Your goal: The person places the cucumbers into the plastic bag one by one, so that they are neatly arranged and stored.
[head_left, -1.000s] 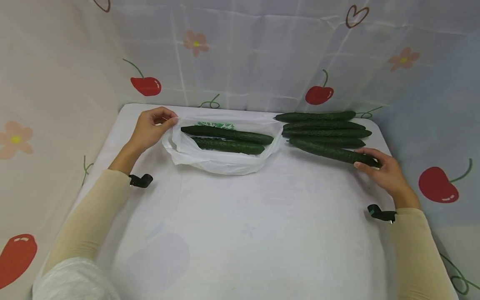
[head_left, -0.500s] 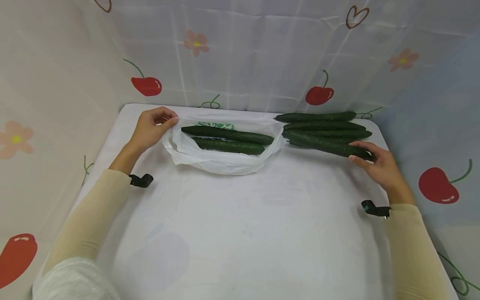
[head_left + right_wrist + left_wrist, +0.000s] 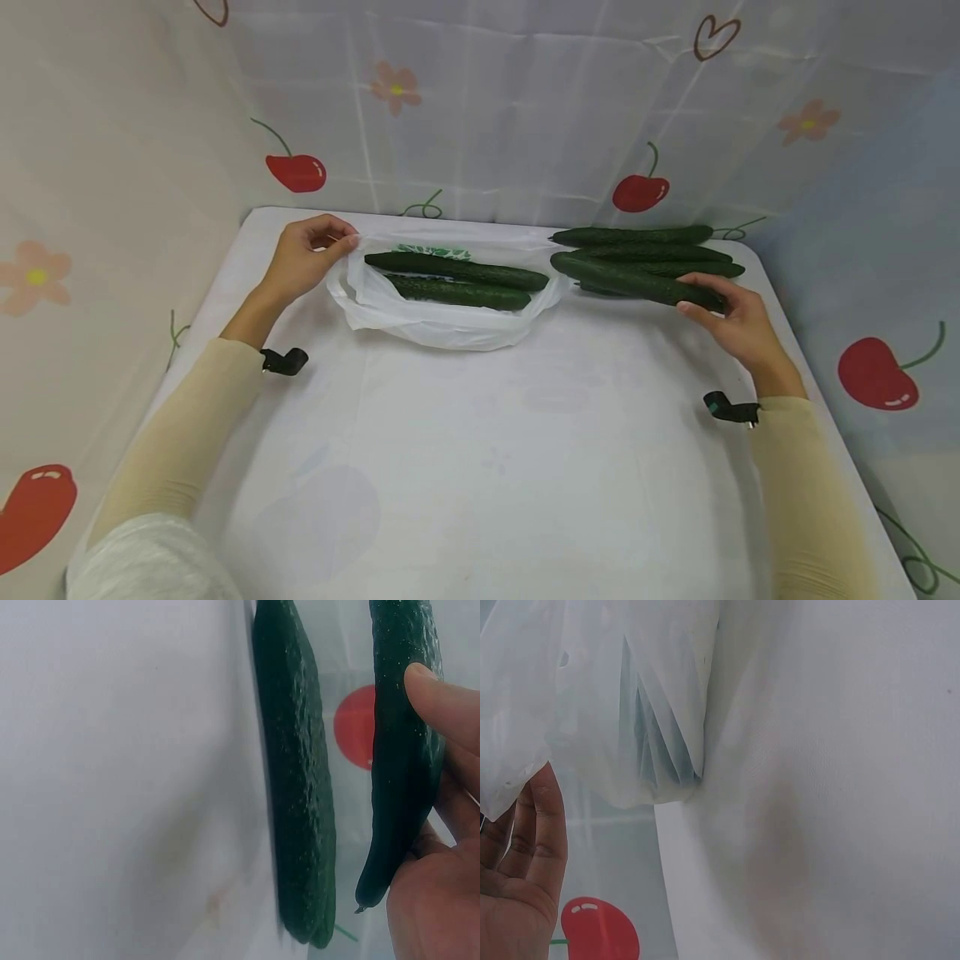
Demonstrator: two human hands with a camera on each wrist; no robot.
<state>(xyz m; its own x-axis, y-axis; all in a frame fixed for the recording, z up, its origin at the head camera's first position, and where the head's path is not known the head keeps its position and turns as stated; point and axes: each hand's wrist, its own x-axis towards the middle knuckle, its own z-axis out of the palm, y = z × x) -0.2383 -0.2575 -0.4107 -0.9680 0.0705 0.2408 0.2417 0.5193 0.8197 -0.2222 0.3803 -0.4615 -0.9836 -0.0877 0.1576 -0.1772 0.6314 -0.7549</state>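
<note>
My left hand (image 3: 303, 254) pinches the left edge of a white plastic bag (image 3: 435, 329) with a green print. Two dark green cucumbers lie in the bag's mouth, one upper cucumber (image 3: 457, 268) and one lower cucumber (image 3: 461, 292). In the left wrist view the fingers (image 3: 547, 825) meet the bag's film. My right hand (image 3: 738, 321) grips a cucumber (image 3: 637, 283) by its right end, raised over the row of loose cucumbers (image 3: 637, 236) at the right. The right wrist view has the thumb (image 3: 442, 701) pressed on this held cucumber, apart from the ones lying on the table.
A white cloth covers the table (image 3: 480, 467). Curtains with cherries, flowers and hearts stand close behind it and at both sides, the back curtain (image 3: 495, 117) right at the far edge. The loose cucumbers lie just right of the bag.
My right hand has lifted the nearest cucumber and carried it leftward, so its far tip now comes up to the bag's right edge. My left hand and the bag stay put.
</note>
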